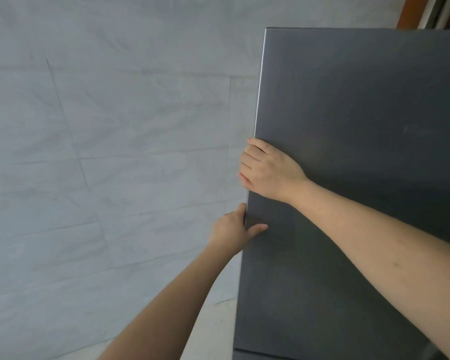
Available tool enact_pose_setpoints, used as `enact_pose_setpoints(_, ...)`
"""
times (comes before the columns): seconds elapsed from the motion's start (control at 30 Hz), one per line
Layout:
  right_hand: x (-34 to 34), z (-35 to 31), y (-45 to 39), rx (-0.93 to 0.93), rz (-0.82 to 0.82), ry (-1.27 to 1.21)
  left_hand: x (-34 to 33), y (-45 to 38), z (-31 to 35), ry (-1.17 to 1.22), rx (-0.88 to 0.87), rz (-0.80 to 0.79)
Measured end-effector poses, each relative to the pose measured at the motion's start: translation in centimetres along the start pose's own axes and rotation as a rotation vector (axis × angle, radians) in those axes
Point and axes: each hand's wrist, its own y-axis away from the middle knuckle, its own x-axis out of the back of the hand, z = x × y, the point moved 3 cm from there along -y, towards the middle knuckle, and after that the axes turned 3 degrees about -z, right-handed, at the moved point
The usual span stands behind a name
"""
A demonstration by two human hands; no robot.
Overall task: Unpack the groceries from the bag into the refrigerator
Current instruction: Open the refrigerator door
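Note:
The dark grey refrigerator door [361,113] fills the right half of the head view, and its front face is toward me. My right hand [268,170] lies on the door's left edge with its fingers curled round that edge. Just below, my left hand [234,228] grips the same edge, thumb on the front face and fingers behind it. The fridge's inside is hidden. No bag and no groceries are in view.
A pale grey tiled wall [102,152] covers the left side, close beside the door's edge. A seam to a lower door panel [309,353] shows at the bottom. A brown wooden frame [411,11] stands at the top right.

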Motion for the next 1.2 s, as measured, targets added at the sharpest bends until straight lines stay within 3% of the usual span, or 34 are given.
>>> enact_pose_setpoints(0.4, 1.6, -0.2, -0.7, -0.077, -0.085, -0.012, 0.5, 0.6, 0.6, 0.047, 0.018, -0.02)
enact_pose_setpoints(0.73, 5.4, -1.4, 1.0, -0.073, 0.118, -0.093, 0.4, 5.3, 1.0, 0.011, -0.013, -0.003)
enact_pose_setpoints(1.2, 14.8, -3.2, 4.3, -0.142, 0.172, -0.147, 0.4, 14.7, 4.3, 0.023, -0.108, 0.009)
